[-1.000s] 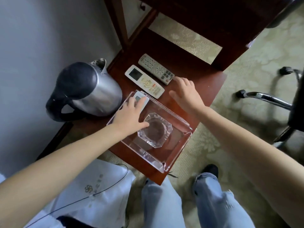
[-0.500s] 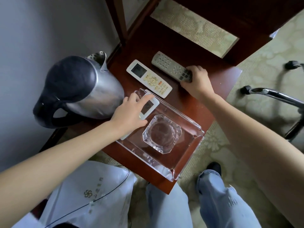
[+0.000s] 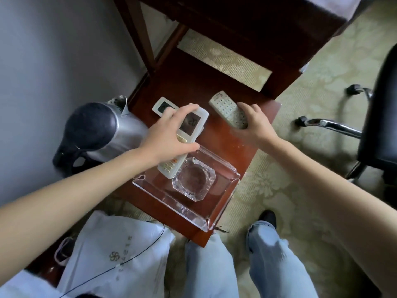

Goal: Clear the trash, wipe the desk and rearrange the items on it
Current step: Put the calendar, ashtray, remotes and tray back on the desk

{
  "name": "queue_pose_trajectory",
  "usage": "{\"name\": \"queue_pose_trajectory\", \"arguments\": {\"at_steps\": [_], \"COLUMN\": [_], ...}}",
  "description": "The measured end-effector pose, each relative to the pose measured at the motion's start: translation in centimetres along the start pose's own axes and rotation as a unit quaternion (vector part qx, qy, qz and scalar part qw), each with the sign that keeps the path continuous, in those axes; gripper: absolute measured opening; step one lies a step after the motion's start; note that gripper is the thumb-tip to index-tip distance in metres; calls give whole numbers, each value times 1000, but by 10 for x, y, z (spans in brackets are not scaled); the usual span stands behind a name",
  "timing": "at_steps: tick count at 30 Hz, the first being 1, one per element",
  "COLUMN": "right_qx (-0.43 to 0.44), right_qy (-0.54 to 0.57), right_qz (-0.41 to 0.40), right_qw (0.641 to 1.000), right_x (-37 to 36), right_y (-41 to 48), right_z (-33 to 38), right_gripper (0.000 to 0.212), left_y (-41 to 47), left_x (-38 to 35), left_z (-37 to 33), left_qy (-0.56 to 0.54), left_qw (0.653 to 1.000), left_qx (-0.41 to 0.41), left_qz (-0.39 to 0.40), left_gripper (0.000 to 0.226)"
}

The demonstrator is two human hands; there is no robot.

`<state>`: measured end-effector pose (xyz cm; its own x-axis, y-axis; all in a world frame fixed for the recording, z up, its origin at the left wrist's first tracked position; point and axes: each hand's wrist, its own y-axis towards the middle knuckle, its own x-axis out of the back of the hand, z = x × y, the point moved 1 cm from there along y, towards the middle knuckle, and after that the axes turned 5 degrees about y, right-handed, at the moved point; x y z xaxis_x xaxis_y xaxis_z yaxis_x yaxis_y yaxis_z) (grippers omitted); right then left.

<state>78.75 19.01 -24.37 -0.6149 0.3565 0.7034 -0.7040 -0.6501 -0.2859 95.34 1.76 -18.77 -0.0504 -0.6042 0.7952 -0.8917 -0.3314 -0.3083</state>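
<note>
White remote [image 3: 189, 130] pinched by edges in left hand [image 3: 169, 134], over far rim of clear tray [image 3: 171, 203], likely for regrouping | grey remote [image 3: 227, 109] far right on desk [image 3: 184, 87], grasped by right hand [image 3: 255, 123]

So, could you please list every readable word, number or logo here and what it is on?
"25", probably, blurred: display of the held white remote in the left hand.
Unreadable, blurred: flower logo and characters on the white bag.
Unreadable, too small: key labels on the grey remote in the right hand.
Unreadable: display of the far white remote.
</note>
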Motion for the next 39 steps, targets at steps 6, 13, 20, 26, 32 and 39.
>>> {"name": "queue_pose_trajectory", "arguments": {"at_steps": [6,13,20,26,32,39], "right_qx": [48,102,144,166,172,177], "right_qy": [63,67,40,26,10,4], "right_qz": [-14,-14,12,11,29,60], "right_qw": [997,992,989,986,985,982], "right_x": [103,228,329,378,406,435], "right_y": [-23,-3,47,111,213,351], "right_z": [37,22,-8,-18,-15,4], "right_gripper": [72,71,70,73,74,74], "left_y": [22,73,137,199,281,386], "left_x": [67,106,125,146,174,216], "left_z": [-88,-194,-274,-302,-294,-274], "left_qy": [25,74,78,86,66,37], "left_qw": [999,994,993,992,993,993], "left_qx": [-35,-82,-73,-41,-5,29], "left_qz": [-14,0,-44,-80,-101,-110], "left_gripper": [79,79,82,80,80,80]}}
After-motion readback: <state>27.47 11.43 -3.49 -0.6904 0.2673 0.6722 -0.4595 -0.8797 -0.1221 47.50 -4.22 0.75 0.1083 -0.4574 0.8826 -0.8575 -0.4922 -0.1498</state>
